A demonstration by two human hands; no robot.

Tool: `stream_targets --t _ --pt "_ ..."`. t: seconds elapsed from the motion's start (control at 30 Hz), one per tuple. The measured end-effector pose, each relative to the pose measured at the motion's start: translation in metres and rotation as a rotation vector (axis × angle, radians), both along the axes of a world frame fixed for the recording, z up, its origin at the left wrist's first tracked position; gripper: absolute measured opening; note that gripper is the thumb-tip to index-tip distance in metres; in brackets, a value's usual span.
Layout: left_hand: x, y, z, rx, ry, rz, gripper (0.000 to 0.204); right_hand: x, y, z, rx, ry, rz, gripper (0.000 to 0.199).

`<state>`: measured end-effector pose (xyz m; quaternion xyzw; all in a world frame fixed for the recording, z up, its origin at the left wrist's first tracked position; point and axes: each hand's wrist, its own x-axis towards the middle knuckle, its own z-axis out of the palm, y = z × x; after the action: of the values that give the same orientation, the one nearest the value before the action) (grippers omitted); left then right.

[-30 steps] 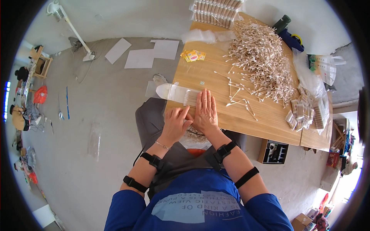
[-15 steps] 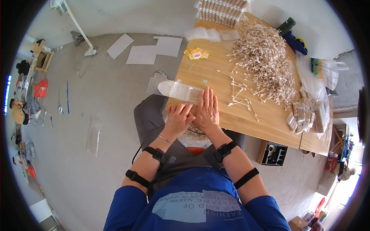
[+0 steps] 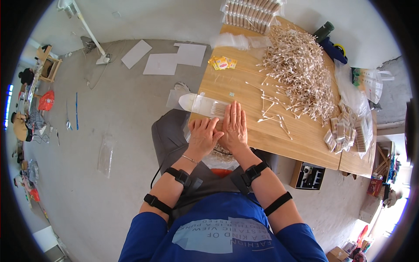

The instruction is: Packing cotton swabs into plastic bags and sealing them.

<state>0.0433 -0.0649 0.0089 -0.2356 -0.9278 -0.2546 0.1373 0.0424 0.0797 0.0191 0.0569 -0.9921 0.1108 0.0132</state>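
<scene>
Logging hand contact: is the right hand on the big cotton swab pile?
No, the right hand lies flat at the clear bag, apart from the cotton swab pile.

right fingers [image 3: 234, 114]: flat over swab row [image 3: 217, 108] | left fingers [image 3: 212, 124]: bent beside

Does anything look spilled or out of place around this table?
A few loose cotton swabs lie at random angles on the table, strayed from the big heap. White sheets lie askew on the floor, and a clear plastic wrapper lies there too, looking dropped. Nothing looks clearly damaged.
</scene>
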Motion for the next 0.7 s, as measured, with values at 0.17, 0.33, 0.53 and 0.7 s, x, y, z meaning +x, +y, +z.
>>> stream_targets --t 0.17,0.33,0.53,0.7 --pt "-0.002 0.006 0.01 0.002 -0.036 0.031 0.061 0.0 0.001 -0.005 -0.024 0.036 -0.009 0.085" --pt "-0.005 0.006 0.008 -0.051 -0.017 0.015 0.058 0.0 -0.001 -0.007 -0.023 0.04 -0.017 0.082" --pt "-0.005 0.009 0.013 -0.059 -0.032 0.035 0.053 0.0 -0.001 -0.002 -0.011 -0.002 -0.02 0.08" --pt "-0.005 0.008 0.015 -0.04 -0.038 0.011 0.052 0.0 0.0 -0.002 -0.001 -0.014 -0.022 0.08"
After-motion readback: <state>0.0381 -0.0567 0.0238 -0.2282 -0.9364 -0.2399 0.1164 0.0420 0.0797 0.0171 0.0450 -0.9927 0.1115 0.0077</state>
